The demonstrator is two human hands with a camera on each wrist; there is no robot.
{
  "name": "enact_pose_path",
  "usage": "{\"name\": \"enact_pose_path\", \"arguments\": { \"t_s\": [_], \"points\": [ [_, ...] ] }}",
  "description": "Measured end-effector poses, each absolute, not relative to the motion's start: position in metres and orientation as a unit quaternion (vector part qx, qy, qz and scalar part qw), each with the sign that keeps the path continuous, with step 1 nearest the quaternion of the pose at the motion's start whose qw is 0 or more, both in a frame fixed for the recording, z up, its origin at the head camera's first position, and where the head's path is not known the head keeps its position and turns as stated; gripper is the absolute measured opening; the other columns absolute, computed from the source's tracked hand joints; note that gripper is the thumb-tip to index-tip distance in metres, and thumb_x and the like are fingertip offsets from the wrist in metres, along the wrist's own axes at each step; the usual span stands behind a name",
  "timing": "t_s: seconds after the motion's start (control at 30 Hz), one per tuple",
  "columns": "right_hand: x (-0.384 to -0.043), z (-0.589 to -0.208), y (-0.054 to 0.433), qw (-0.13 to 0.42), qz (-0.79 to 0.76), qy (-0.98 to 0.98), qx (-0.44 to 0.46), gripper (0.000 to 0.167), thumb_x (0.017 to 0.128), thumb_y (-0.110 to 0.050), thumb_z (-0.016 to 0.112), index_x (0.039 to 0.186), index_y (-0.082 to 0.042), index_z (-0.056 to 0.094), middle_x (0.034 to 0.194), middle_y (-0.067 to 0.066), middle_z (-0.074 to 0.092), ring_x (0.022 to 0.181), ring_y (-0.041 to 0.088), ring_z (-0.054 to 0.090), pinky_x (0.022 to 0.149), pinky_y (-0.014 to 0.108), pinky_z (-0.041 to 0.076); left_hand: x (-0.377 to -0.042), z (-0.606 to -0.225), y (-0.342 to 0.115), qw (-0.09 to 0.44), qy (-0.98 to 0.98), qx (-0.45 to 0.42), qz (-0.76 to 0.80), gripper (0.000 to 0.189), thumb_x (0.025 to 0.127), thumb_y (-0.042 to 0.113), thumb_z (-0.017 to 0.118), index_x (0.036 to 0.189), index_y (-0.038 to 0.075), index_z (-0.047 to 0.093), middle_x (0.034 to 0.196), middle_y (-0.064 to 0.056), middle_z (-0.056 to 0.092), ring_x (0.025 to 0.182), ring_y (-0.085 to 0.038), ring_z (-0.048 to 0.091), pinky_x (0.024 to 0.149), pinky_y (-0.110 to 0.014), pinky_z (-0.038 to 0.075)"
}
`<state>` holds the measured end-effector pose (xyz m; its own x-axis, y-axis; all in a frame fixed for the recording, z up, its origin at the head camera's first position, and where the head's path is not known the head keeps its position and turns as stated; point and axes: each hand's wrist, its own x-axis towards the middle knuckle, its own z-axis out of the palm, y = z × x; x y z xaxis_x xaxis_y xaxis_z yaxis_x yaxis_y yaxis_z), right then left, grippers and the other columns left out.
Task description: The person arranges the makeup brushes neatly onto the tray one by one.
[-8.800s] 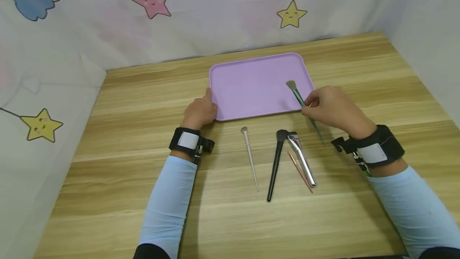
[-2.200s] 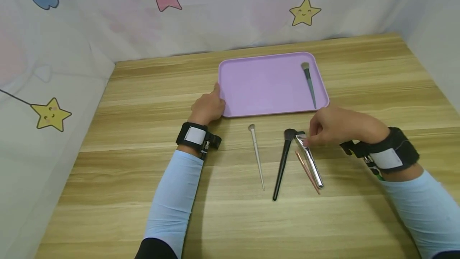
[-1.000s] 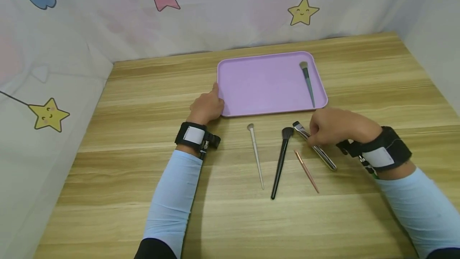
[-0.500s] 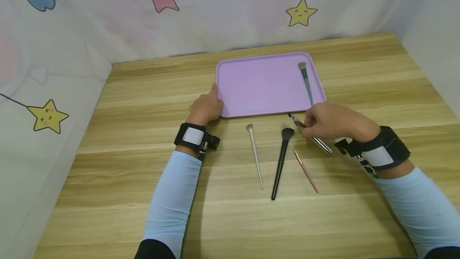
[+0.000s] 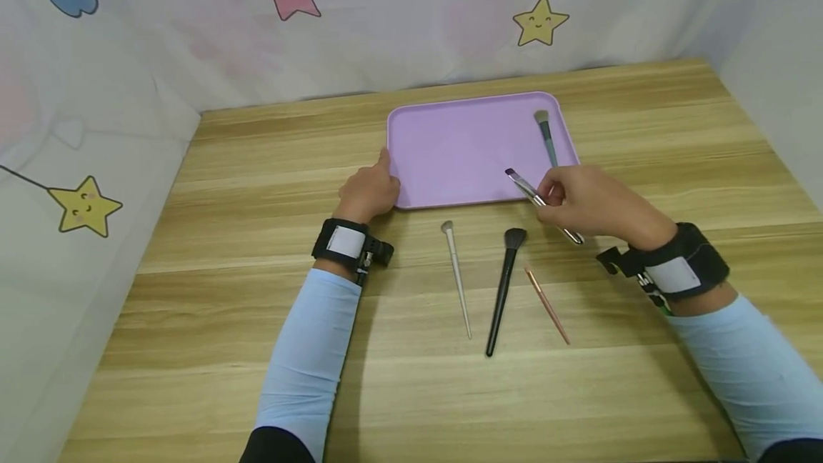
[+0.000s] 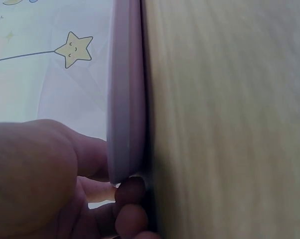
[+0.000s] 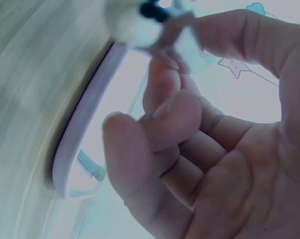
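Note:
My right hand [image 5: 591,202] pinches a silver-handled makeup brush [image 5: 527,188] with a flat dark tip, raised over the front right part of a lilac tray [image 5: 450,156]. The brush is a blur at the fingertips in the right wrist view. At the tray's front left corner, my left hand [image 5: 368,191] grips the edge, index finger along the side and thumb at the front. A green makeup brush [image 5: 545,134] lies inside the tray on the right, its lower end hidden behind the right hand.
In front of the tray lie a thin white makeup brush [image 5: 456,281], a black makeup brush [image 5: 501,295] and a thin rose-gold stick [image 5: 548,307], side by side on the wooden table [image 5: 276,177]. A star-printed cloth [image 5: 386,41] hangs behind.
The green brush was laid in the tray earlier. Since then my right hand has taken the silver brush off the table and lifted it forward to the tray. The left hand stays at the corner.

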<state>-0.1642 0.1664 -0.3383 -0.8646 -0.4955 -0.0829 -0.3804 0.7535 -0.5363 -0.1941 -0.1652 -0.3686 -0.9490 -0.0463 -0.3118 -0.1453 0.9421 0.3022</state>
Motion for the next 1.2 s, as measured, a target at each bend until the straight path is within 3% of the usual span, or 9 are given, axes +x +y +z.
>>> {"name": "enact_pose_path", "arguments": {
  "t_s": [0.37, 0.57, 0.87, 1.2],
  "points": [
    [-0.167, -0.334, 0.166, 0.113, -0.293, 0.926, -0.209, 0.025, 0.090, -0.017, 0.074, 0.104, 0.002, 0.066, 0.076, 0.007, 0.063, 0.057, 0.018, 0.055, 0.047, 0.029, 0.043, -0.195, -0.367, -0.165, 0.148, 0.975, -0.051, 0.156, 0.066, 0.104, 0.028, 0.035, 0.164, 0.014, 0.011, 0.139, -0.026, 0.054, 0.101, -0.038, 0.057, 0.082, -0.052, 0.046],
    [-0.169, -0.335, 0.166, 0.097, -0.287, 0.932, -0.201, 0.030, 0.091, -0.020, 0.074, 0.106, 0.005, 0.067, 0.078, 0.009, 0.064, 0.059, 0.020, 0.054, 0.047, 0.029, 0.041, -0.195, -0.366, -0.165, 0.146, 0.975, -0.050, 0.158, 0.066, 0.104, 0.027, 0.035, 0.164, 0.014, 0.011, 0.138, -0.026, 0.055, 0.101, -0.038, 0.058, 0.082, -0.053, 0.046],
    [-0.172, -0.340, 0.164, 0.057, -0.271, 0.941, -0.192, 0.032, 0.095, -0.022, 0.068, 0.109, 0.007, 0.066, 0.057, 0.003, 0.058, 0.045, 0.017, 0.051, 0.040, 0.029, 0.034, -0.195, -0.366, -0.165, 0.149, 0.975, -0.050, 0.160, 0.066, 0.104, 0.028, 0.035, 0.164, 0.015, 0.011, 0.140, -0.026, 0.053, 0.102, -0.038, 0.057, 0.083, -0.053, 0.045],
    [-0.179, -0.341, 0.156, 0.021, -0.243, 0.951, -0.189, 0.034, 0.095, -0.022, 0.068, 0.110, 0.009, 0.068, 0.054, 0.003, 0.057, 0.043, 0.017, 0.050, 0.040, 0.031, 0.033, -0.195, -0.370, -0.165, 0.150, 0.975, -0.049, 0.159, 0.066, 0.104, 0.028, 0.034, 0.164, 0.015, 0.010, 0.137, -0.027, 0.055, 0.100, -0.038, 0.058, 0.082, -0.053, 0.046]
  ]
}}
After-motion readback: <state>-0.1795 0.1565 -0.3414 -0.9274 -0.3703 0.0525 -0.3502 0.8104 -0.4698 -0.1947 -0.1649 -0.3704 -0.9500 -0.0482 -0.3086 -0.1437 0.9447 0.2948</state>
